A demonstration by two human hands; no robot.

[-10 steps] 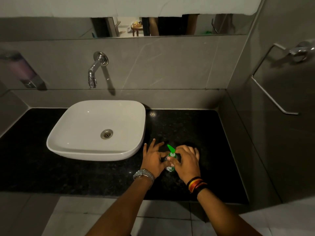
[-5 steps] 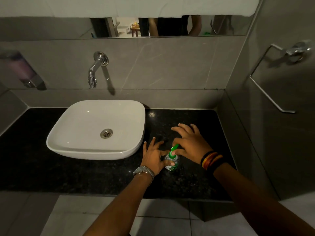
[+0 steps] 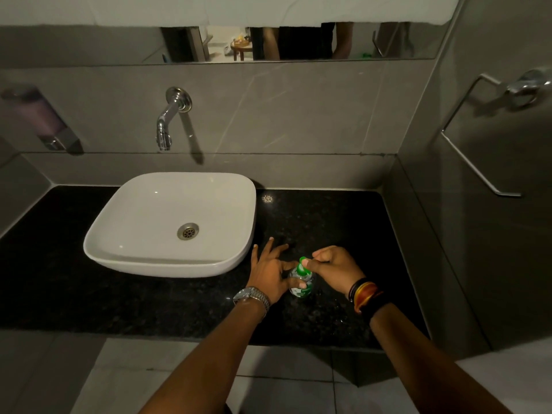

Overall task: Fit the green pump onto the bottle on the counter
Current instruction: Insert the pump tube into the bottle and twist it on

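Note:
A small clear bottle (image 3: pixel 301 284) with a green and white label stands upright on the black stone counter (image 3: pixel 343 234), right of the basin. A green pump (image 3: pixel 303 262) sits on the bottle's neck. My left hand (image 3: pixel 270 271) grips the bottle from the left with thumb and forefinger, the other fingers spread. My right hand (image 3: pixel 334 265) comes from the right and pinches the pump's collar. The bottle's neck is hidden behind my fingers.
A white vessel basin (image 3: pixel 125 249) sits on the counter to the left, under a chrome wall tap (image 3: pixel 167 121). A wall soap dispenser (image 3: pixel 41 118) hangs far left. A towel rail (image 3: pixel 478 162) runs along the right wall. The counter's front edge lies near my forearms.
My right hand has turned around the pump, its fingers swinging from over the bottle to the far side and back to the right. The pump's spout has rotated. My left hand has stayed on the bottle.

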